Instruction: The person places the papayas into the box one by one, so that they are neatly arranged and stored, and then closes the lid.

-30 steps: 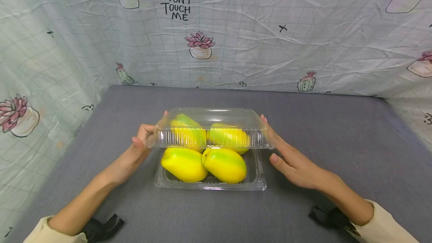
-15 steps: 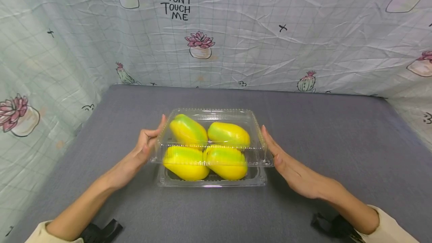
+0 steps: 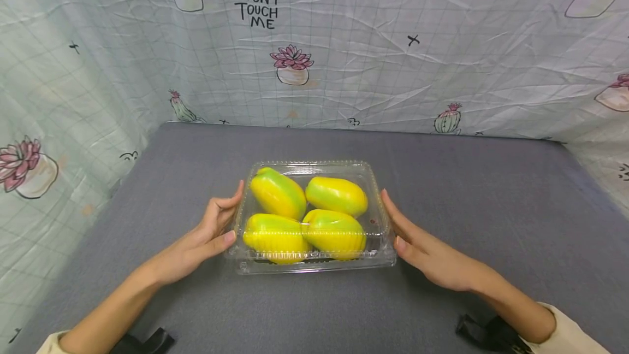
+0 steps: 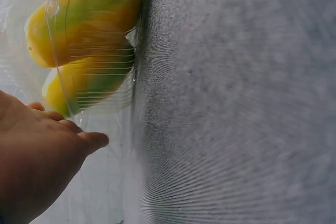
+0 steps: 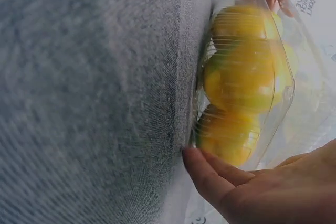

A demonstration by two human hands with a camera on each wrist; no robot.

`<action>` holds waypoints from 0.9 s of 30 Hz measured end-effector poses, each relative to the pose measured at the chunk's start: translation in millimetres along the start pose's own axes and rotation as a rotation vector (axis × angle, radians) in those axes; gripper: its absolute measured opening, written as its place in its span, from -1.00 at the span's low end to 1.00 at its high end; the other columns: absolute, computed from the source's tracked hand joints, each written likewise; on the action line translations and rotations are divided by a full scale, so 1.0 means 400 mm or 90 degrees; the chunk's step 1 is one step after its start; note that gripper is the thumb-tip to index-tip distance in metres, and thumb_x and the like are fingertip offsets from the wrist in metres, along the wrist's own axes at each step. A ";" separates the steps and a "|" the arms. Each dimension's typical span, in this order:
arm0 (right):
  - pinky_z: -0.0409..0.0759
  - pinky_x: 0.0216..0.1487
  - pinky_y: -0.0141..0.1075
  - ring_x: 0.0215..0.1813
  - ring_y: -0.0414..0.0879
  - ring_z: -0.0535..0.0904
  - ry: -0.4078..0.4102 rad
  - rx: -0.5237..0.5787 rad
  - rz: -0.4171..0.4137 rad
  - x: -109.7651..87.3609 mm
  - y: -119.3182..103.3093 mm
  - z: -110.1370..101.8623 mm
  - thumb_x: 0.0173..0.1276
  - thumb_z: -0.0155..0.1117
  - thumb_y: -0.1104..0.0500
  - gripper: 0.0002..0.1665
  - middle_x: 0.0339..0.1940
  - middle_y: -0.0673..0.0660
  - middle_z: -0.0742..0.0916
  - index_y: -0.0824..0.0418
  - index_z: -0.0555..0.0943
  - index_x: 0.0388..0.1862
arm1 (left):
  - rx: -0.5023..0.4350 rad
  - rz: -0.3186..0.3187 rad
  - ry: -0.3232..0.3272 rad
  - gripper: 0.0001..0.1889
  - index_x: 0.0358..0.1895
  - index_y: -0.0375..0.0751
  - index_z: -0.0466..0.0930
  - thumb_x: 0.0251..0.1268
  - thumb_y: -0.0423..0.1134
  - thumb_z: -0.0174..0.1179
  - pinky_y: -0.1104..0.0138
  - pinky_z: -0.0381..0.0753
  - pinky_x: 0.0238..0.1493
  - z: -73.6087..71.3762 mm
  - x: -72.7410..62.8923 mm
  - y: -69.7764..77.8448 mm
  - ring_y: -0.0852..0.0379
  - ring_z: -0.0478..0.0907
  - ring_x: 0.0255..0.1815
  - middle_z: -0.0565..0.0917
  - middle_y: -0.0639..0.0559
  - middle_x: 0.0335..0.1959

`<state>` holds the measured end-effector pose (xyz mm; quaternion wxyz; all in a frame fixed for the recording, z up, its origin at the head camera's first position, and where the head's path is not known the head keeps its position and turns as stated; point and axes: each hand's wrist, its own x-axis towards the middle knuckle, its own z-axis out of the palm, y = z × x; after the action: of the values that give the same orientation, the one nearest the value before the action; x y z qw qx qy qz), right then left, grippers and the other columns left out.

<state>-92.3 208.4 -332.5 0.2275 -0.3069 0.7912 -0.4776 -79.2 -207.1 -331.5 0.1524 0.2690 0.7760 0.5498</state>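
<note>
A clear plastic fruit box sits near the middle of the grey table, with several yellow-green mangoes (image 3: pixel 280 193) inside. Its ribbed lid (image 3: pixel 377 206) lies over them, and the front rim of the base (image 3: pixel 314 269) shows below the lid's front edge. My left hand (image 3: pixel 208 239) touches the left side, its thumb at the front-left corner. Along the right side, the fairly straight fingers of my right hand (image 3: pixel 432 258) rest against the box. Both wrist views show mangoes (image 4: pixel 94 19) through the ribbed wall; some fingertips are hidden.
Grey cloth covers the table (image 3: pixel 467 190). A pale curtain (image 3: pixel 354 70) printed with potted plants hangs behind and at the sides. Black straps (image 3: pixel 147 343) are on both wrists.
The lid's front edge has come down over the front mangoes. My hands have lowered with it, and the left thumb has moved to the front corner. The base has shifted slightly right.
</note>
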 end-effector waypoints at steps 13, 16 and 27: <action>0.52 0.02 -0.18 0.24 0.09 0.39 0.031 -0.057 0.042 0.001 0.000 0.000 0.49 0.08 0.11 -0.06 0.57 0.06 -0.08 -0.17 -0.30 0.56 | -0.044 -0.142 -0.006 -0.29 0.53 0.34 -0.33 0.55 -0.23 -0.13 0.21 0.54 -0.22 0.022 -0.032 0.048 -0.17 0.50 -0.31 0.53 -0.28 -0.19; 0.54 -0.01 -0.18 0.24 0.10 0.40 0.014 -0.007 0.054 -0.001 0.001 -0.001 0.49 0.09 0.12 -0.04 0.56 -0.01 -0.11 -0.18 -0.32 0.56 | -0.159 -0.136 -0.055 -0.29 0.51 0.39 -0.43 0.58 -0.27 -0.23 0.16 0.57 -0.32 0.018 -0.033 0.042 -0.26 0.55 -0.40 0.58 -0.41 -0.30; 0.57 -0.06 -0.10 -0.10 0.23 0.62 -0.013 0.226 0.039 -0.005 -0.011 -0.009 0.49 0.04 0.27 -0.03 0.55 0.28 -0.15 -0.14 -0.33 0.56 | -0.518 -0.072 -0.183 -0.23 0.41 0.53 -0.66 0.57 -0.42 -0.47 0.06 0.59 -0.15 0.034 -0.031 0.012 -0.36 0.58 -0.11 0.42 -0.65 0.07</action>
<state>-92.1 210.5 -326.7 0.3005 -0.2422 0.7013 -0.5993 -60.8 -202.8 -332.6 0.3825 0.2176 0.4804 0.7587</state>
